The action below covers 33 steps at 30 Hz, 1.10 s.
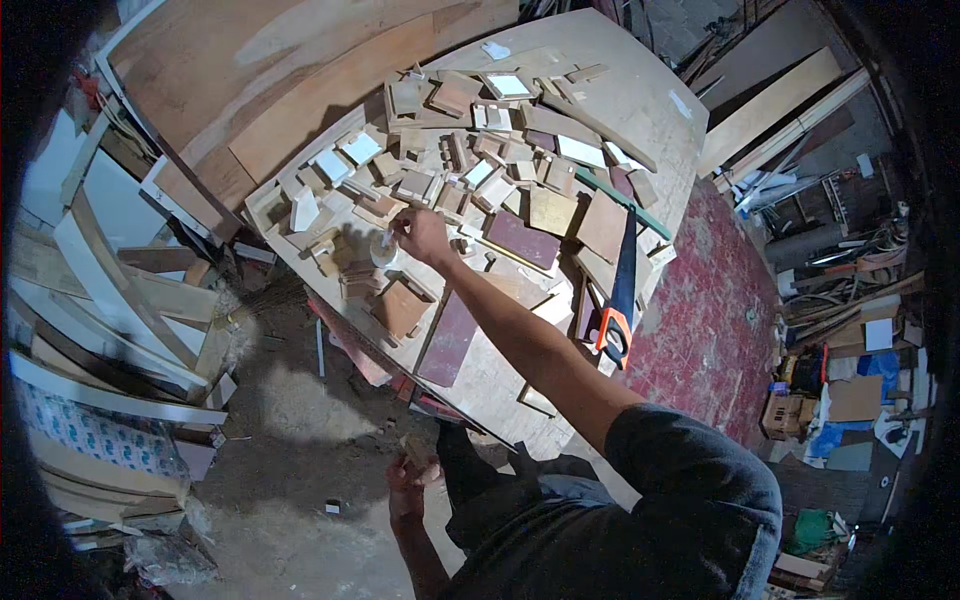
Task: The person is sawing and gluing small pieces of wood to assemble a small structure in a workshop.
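My right hand [420,235] reaches over the plywood worktable [610,80], fingers pinched on a small pale stick [390,236] at a round white tub [384,256], which the fingers partly cover. Around it lie several small wooden offcuts [550,210], some with white or maroon faces, and a brown board piece [400,308]. Below the table's near edge, my left hand [408,485] grips a small wooden piece [416,450]. A handsaw [614,330] with an orange and black handle lies on the table to the right of my right arm.
Large plywood sheets [250,70] stand beyond the table at back left. Curved boards and white panels [130,290] are stacked at left. Leaning planks [760,120] and piles of scrap [850,400] fill the right side beside a worn red floor [710,300].
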### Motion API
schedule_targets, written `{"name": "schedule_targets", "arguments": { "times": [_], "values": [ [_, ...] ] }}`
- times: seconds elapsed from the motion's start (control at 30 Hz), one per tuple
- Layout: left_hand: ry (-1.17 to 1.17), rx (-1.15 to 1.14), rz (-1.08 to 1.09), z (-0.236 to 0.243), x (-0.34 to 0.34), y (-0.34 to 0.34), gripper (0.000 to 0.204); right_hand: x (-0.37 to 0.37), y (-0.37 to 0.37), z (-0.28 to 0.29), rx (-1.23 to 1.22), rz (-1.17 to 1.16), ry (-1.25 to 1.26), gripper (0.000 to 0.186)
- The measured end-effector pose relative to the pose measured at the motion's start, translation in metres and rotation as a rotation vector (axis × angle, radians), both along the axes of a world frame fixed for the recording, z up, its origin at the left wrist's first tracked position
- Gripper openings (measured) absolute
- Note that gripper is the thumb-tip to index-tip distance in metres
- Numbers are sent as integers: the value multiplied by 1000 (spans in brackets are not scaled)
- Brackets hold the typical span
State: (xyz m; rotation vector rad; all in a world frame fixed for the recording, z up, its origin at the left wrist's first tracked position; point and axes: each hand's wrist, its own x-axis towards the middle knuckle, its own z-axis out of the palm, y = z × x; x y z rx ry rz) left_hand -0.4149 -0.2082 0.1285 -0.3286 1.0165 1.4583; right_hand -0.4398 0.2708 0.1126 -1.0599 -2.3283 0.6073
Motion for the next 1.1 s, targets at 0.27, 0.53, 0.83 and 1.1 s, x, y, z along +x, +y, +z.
{"name": "schedule_targets", "arguments": {
  "times": [0.27,0.53,0.83,1.1],
  "values": [
    [310,-92,-179,35,-5,30,54,64,-23,77,-454,-211,501,18],
    [336,507,-287,103,8,128,54,228,-133,191,-677,-284,1014,17],
    [217,731,-421,208,100,173,69,349,-228,261,-530,-322,1264,18],
    [85,817,-573,249,168,171,64,422,-275,284,-412,-352,1364,19]
  ]
}}
